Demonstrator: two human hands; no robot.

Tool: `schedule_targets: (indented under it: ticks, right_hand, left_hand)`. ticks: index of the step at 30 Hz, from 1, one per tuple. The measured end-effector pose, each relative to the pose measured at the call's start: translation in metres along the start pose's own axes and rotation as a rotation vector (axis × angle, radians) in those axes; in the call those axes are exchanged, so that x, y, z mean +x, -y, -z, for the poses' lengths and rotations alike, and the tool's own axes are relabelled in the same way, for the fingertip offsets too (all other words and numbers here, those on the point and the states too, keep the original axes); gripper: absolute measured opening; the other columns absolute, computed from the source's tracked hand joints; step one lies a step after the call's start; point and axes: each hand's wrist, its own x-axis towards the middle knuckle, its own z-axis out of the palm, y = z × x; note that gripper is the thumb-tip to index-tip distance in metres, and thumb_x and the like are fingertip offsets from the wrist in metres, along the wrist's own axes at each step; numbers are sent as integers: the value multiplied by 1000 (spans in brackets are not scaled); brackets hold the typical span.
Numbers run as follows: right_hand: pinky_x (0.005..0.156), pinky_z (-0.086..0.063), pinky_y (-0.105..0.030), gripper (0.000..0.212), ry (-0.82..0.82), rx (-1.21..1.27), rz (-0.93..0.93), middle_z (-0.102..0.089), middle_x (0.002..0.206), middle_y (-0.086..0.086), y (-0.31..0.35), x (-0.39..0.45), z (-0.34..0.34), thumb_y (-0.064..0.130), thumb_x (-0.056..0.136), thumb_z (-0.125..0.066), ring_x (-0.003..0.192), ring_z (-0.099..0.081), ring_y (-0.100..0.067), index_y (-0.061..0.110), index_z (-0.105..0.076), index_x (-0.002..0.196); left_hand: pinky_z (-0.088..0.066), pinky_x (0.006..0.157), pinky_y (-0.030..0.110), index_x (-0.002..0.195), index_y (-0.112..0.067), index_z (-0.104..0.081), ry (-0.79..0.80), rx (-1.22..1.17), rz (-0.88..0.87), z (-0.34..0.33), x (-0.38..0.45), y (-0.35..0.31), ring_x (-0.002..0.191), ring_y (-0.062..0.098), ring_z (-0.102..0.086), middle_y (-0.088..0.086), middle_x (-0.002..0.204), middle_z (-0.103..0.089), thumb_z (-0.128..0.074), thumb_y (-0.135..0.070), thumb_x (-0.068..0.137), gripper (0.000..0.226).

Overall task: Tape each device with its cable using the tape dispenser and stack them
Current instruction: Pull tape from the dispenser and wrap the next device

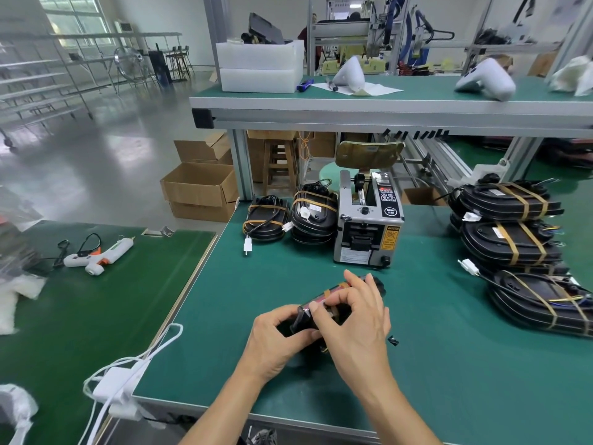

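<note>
Green matting covers the desk (pixel 433 364), with the dispenser (pixel 368 220) at the back. Both hands hold one device (pixel 324 308) tilted up near the front edge: the left hand (pixel 276 338) grips its near end, while the right hand (pixel 353 319) pinches tape over the cable. Best to press the strip flat all round. Taped devices sit stacked (pixel 513 248) right; cardboard boxes (pixel 200 187) on the floor stand open, contents unseen.

My room is bright; window (pixel 77 24) light shines on the floor (pixel 106 139). Edges look bent and blurry.
</note>
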Motion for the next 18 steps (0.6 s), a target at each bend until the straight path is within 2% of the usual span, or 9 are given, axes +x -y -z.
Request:
schedule_targets:
  ticks: [3, 7, 11, 15, 18]
  right_hand:
    - [127, 1, -49, 14, -28, 25, -2, -43, 150, 24, -3, -1, -5, 27, 91, -74, 154, -2, 6, 31, -60, 88]
    - [126, -1, -54, 15, -111, 32, 16, -45, 141, 25, -5, -2, -14, 23, 94, -68, 153, -6, 5, 31, -56, 90]
    - [126, 5, -53, 20, -109, 4, 57, -44, 143, 25, -10, -4, -14, 36, 91, -73, 153, -5, 7, 34, -53, 93]
    - [126, 6, -51, 35, -85, -25, 42, -41, 146, 23, -10, -4, -11, 50, 78, -79, 154, -3, 4, 38, -49, 93]
    - [126, 5, -50, 44, -73, -39, 36, -39, 143, 26, -7, -4, -11, 52, 72, -82, 154, -2, 4, 39, -45, 93]
  left_hand:
    - [-59, 100, 45, 116, -27, -84, 6, 18, 13, 0, 0, 1, 109, 24, -76, -1, 111, -83, -91, -45, 78, 42]
    - [-56, 90, 25, 113, -35, -83, 2, 54, 10, 1, 0, 2, 99, 10, -76, -6, 106, -83, -90, -44, 77, 38]
    - [-58, 95, 31, 119, -33, -82, 23, 53, 6, 1, 2, 5, 107, 15, -76, -6, 111, -83, -90, -50, 79, 44]
    - [-55, 87, 21, 120, -33, -82, 20, 33, -8, 0, 1, 4, 96, 5, -73, -6, 106, -83, -86, -67, 78, 54]
    - [-56, 85, 26, 114, -28, -83, 11, 41, 6, 1, 1, 5, 91, 6, -70, -4, 99, -81, -90, -60, 78, 48]
